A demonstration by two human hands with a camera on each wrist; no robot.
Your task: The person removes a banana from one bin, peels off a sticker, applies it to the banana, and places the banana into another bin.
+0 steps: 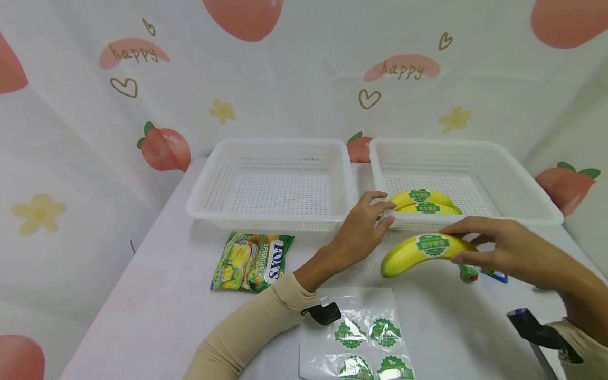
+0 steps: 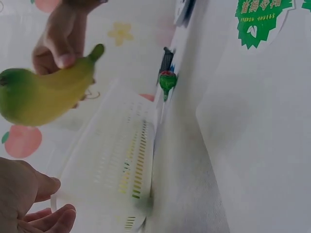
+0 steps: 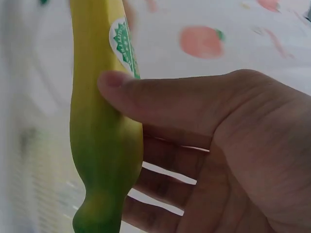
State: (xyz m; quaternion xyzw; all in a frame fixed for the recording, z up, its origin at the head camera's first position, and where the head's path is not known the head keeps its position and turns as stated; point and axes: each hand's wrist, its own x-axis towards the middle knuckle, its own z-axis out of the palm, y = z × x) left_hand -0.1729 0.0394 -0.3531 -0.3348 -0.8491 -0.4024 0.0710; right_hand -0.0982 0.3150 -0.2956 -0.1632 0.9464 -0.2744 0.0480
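My right hand [image 1: 508, 248] grips a yellow banana [image 1: 413, 256] by its stem end, thumb on one side and fingers on the other. The banana bears a green and white sticker and is held above the table, in front of the right white basket [image 1: 513, 214]. In the right wrist view the thumb presses on the banana [image 3: 97, 107] beside its sticker. My left hand [image 1: 358, 229] pinches the near left corner of that basket's rim. Two more stickered bananas [image 1: 423, 203] lie inside it. The left wrist view shows thumb and fingers at the basket's edge [image 2: 97, 170].
Beside it stands another white basket [image 1: 280, 216]. A green candy bag [image 1: 252, 261] lies before that one. A sheet of green stickers [image 1: 351, 338] lies near the front. Behind the right hand are a small green and red item [image 1: 468, 273] and a blue packet [image 1: 496, 275].
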